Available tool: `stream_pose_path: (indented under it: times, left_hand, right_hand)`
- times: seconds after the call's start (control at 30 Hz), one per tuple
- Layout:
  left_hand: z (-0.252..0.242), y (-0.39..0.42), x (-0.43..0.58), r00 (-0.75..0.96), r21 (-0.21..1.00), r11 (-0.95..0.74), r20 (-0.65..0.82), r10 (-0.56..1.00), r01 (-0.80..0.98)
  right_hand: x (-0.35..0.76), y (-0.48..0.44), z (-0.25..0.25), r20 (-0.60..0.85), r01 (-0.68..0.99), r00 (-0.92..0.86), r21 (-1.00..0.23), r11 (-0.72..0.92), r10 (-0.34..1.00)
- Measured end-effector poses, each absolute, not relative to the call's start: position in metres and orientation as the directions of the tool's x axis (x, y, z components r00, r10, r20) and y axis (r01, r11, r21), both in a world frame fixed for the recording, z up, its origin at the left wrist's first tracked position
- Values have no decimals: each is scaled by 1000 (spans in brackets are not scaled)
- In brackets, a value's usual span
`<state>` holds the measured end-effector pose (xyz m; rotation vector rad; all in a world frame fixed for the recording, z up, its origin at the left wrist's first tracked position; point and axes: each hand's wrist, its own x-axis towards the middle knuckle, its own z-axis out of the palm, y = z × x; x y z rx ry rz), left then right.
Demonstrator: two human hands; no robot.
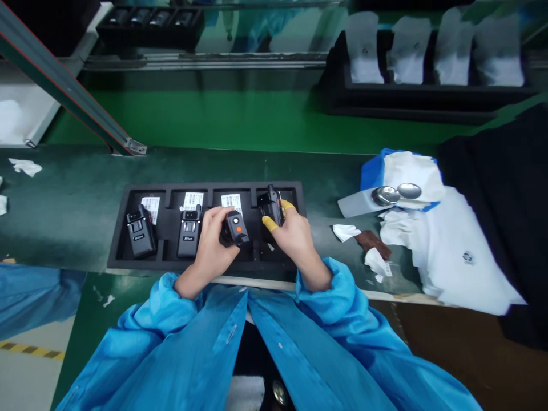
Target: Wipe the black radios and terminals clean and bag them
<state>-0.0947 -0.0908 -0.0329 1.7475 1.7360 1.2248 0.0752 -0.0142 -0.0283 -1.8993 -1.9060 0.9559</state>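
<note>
Head view: L hand (216,242) has thumb & fingers wrapped round a black handset (236,227), its end w/ an orange button facing up, held over the third compartment of the black tray (141,265). R hand (295,235) — yellow covers on thumb & one finger — grips a second handset (270,204) by its sides at the fourth compartment; can't tell if that one touches the tray floor. Other two units sit in the tray's L half: the leftmost radio (142,235) lies a bit tilted, its neighbour (188,235) is straighter (both marked "Riton", by the look of it), each next to a white label. To the R on the green bench (317,171): a brown cloth (373,244) btwn white scraps, then a blue box (371,171) w/ white cloth & shiny round pcs on top, just beside a stack of white bags (466,257). Farther back, a rear tray (428,98) holds four white-wrapped items.
</note>
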Motion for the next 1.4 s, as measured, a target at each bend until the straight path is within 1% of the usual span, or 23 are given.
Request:
stream_pose_path:
  times: [0.07, 0.17, 0.27, 0.33, 0.37, 0.43, 0.47, 0.5, 0.57, 0.63, 0.7, 0.73, 0.8, 0.87, 0.97, 1.07, 1.2, 1.4]
  left_hand:
    - [-34, -92, -95, -137, 762, -209, 363, 922, 613]
    - [-35, -92, -96, -125, 736, -258, 421, 898, 626]
    - [-32, -91, -95, -155, 742, -231, 411, 899, 629]
    - [-30, -90, -94, -212, 817, -164, 329, 920, 553]
    - [-30, -89, -94, -251, 880, -113, 251, 935, 461]
    - [-29, -89, -96, -298, 985, 18, 35, 954, 171]
    - [-29, -88, -97, -285, 997, 74, -71, 956, 0]
    - [-28, -87, -99, -247, 980, 116, -155, 956, -164]
    - [-27, -86, -102, -138, 890, 170, -249, 959, -423]
    - [-25, -85, -104, -53, 785, 223, -309, 950, -578]
    - [-20, -86, -104, -22, 714, 272, -373, 928, -645]
    - [-17, -86, -104, -12, 695, 284, -388, 922, -660]
    - [-10, -88, -103, 31, 683, 289, -364, 931, -670]
    - [-5, -90, -103, 104, 696, 294, -303, 947, -655]
    - [-2, -93, -104, 183, 752, 295, -232, 955, -590]
    - [-6, -92, -105, 205, 827, 274, -196, 959, -491]
    - [-16, -89, -101, 155, 920, 228, -186, 970, -320]
    - [-20, -91, -93, 80, 965, 222, -213, 974, -141]
  right_hand:
    - [82, -21, -36, -168, 668, -83, -741, -71, 982]
    - [89, -39, -50, -21, 436, -67, -900, 10, 998]
    - [92, -55, -59, 56, 275, -44, -959, 66, 997]
    - [91, -61, -59, 63, 190, -37, -979, 69, 997]
    - [90, -62, -58, 51, 127, -42, -990, 56, 998]
    - [88, -62, -51, 7, -56, -84, -998, 2, 996]
    - [88, -61, -47, -33, -165, -125, -985, -54, 992]
    - [88, -60, -42, -92, -267, -185, -953, -140, 978]
    - [91, -57, -35, -239, -403, -341, -836, -371, 909]
    - [95, -55, -30, -359, -460, -477, -675, -576, 802]
    - [98, -53, -29, -407, -501, -552, -535, -680, 728]
    - [99, -52, -30, -414, -524, -570, -482, -702, 710]
    - [100, -51, -31, -421, -556, -588, -410, -723, 690]
    - [99, -50, -31, -432, -572, -588, -375, -729, 684]
    - [99, -49, -31, -447, -580, -583, -355, -733, 678]
    - [99, -48, -30, -448, -577, -589, -350, -738, 672]
    - [98, -47, -32, -447, -564, -591, -366, -740, 671]
    - [97, -52, -38, -442, -554, -557, -433, -711, 703]
